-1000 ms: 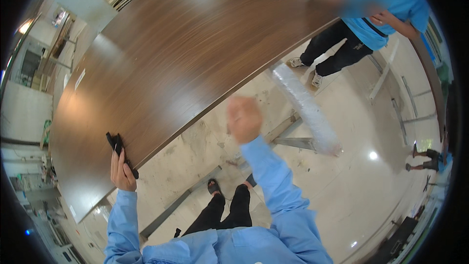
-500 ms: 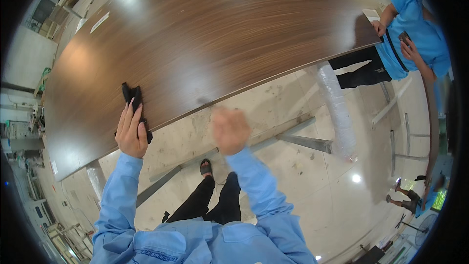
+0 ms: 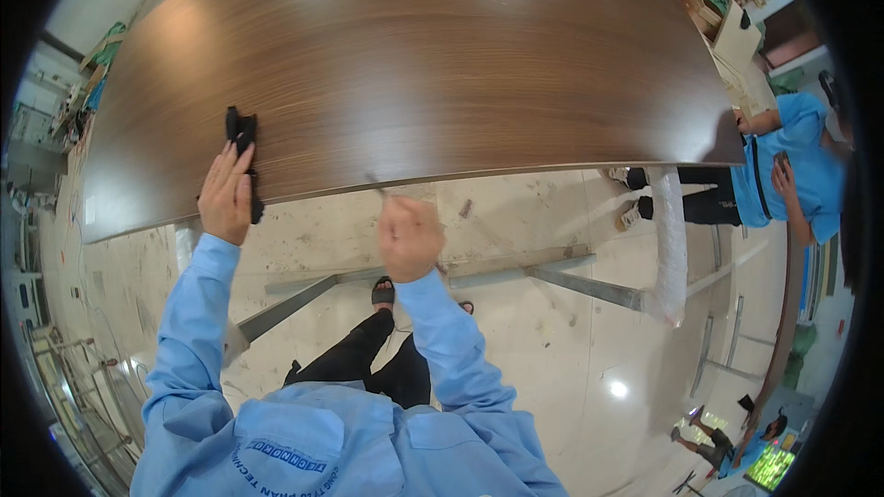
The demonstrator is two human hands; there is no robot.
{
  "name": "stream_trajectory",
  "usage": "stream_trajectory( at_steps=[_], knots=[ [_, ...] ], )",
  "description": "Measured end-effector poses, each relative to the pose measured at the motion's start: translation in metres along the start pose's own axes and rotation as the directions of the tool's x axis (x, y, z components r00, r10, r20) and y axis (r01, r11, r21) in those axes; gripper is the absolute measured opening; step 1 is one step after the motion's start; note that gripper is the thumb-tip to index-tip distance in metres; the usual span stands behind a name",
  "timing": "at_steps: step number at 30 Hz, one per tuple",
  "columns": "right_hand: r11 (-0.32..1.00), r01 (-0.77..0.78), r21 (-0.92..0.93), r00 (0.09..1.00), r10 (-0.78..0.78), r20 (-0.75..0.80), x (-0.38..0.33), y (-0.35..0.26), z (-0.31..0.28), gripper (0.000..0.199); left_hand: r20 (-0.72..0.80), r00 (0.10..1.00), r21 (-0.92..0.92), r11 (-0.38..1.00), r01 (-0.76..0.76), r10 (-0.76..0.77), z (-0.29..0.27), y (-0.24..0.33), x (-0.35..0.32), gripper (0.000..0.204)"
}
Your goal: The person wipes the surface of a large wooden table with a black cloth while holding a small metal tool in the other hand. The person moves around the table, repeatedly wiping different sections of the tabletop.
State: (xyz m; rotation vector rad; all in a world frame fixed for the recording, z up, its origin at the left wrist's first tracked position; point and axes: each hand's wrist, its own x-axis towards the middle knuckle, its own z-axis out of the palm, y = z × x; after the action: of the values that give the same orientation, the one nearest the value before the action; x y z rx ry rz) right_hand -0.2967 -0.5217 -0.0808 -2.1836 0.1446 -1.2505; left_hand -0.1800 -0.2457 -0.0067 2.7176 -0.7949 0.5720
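A large brown wood-grain panel (image 3: pixel 442 83) lies flat in front of me, its near edge running across the view. At the left part of that edge, my left hand (image 3: pixel 226 193) rests with long, straight fingers on a black, jointed-looking object (image 3: pixel 242 129); the thumb lies along its right side. What kind of object it is, I cannot make out. My right hand (image 3: pixel 410 235) is a blurred fist just off the middle of the near edge. A thin dark tool (image 3: pixel 376 182) pokes out of it toward the panel's edge; its grip is hidden in the fist.
Grey metal stand legs (image 3: pixel 589 287) reach out below the panel, near my feet. A plastic-wrapped post (image 3: pixel 668 244) stands under its right end. There, a co-worker in a blue shirt (image 3: pixel 773 179) has one hand at the panel's corner. Another person (image 3: pixel 723 451) is farther off at lower right.
My view has turned, so the panel's near edge looks more level and the co-worker appears lower. Both hands keep about the same places along the edge; the right one is blurred in both frames.
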Motion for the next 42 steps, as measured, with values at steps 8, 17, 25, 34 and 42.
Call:
stream_trajectory(
  at_steps=[8, 17, 25, 34, 42],
  knots=[
    [0.941, -0.282, -0.189, 0.94, 0.232, -0.25, 0.011, 0.021, -0.011, 0.025, -0.106, 0.951, 0.054, 0.954, 0.296, -0.289, -0.055, -0.243, -0.105, 0.048],
    [0.999, -0.005, 0.054, 0.99, -0.002, 0.141, -0.041, -0.151, 0.091, 0.027, -0.322, 0.879, 0.097, 0.911, 0.401, -0.352, -0.067, -0.346, -0.155, 0.053],
    [0.946, -0.281, -0.16, 0.958, 0.266, -0.11, -0.026, -0.144, 0.065, 0.02, -0.493, 0.848, 0.14, 0.944, 0.298, -0.195, -0.066, -0.331, -0.153, 0.048],
    [0.991, -0.123, -0.056, 0.983, 0.129, 0.132, -0.072, -0.256, 0.139, 0.028, -0.549, 0.82, 0.122, 0.955, 0.271, -0.163, -0.082, -0.329, -0.151, 0.026],
    [0.998, -0.066, -0.009, 0.922, 0.065, 0.381, -0.083, -0.313, 0.178, 0.025, -0.455, 0.887, -0.057, 0.997, 0.06, -0.079, -0.11, -0.369, -0.174, 0.029]
  ],
)
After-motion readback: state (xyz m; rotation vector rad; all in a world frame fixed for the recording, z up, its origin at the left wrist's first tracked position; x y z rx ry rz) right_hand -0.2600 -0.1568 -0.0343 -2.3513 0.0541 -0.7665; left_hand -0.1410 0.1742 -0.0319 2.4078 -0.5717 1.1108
